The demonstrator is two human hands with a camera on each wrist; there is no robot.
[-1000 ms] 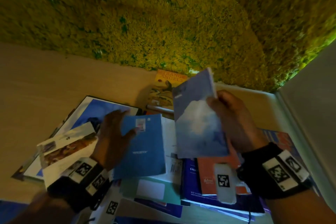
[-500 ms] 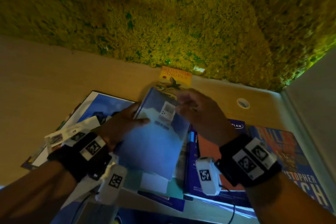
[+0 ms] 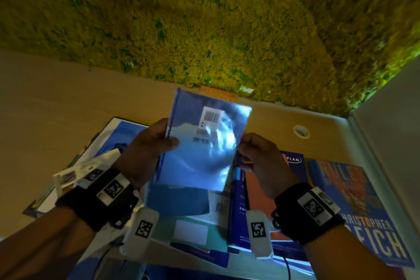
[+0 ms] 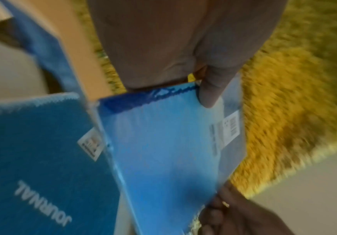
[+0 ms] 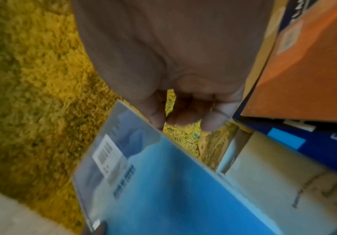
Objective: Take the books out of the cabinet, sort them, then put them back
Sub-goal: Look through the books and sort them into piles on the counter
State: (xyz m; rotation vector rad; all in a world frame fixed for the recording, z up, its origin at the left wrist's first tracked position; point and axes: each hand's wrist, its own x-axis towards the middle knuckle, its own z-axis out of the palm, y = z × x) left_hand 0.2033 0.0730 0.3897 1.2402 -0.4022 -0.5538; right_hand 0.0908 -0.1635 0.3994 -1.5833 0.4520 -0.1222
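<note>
Raised since half a second ago, the thin glossy blue paperback with a white barcode sticker [image 3: 200, 150] now stands nearly upright between both hands instead of lying low over the pile, its back cover turned to the camera. One second ago the right hand alone had it, and the left hand lay on the blue journal.

At present the left hand [image 3: 145, 152] grips the spine edge, thumb curled across the cover. The right hand [image 3: 261, 163] pinches the opposite edge between thumb and bent fingers. The book hangs clear of the pale wooden worktop [image 3: 56, 102], above its middle.

Beneath it lies the teal cloth-bound journal [image 4: 38, 167], with an orange-covered book [image 3: 259, 184] on a navy one just to the right and a large blue paperback with orange lettering [image 3: 359, 207] near the right edge. A shaggy yellow-green rug [image 3: 204, 18] spreads beyond the far edge.

Judging by this, the book is being inspected for sorting; the spread remains unordered, so returning anything to the cabinet looks some way off.
</note>
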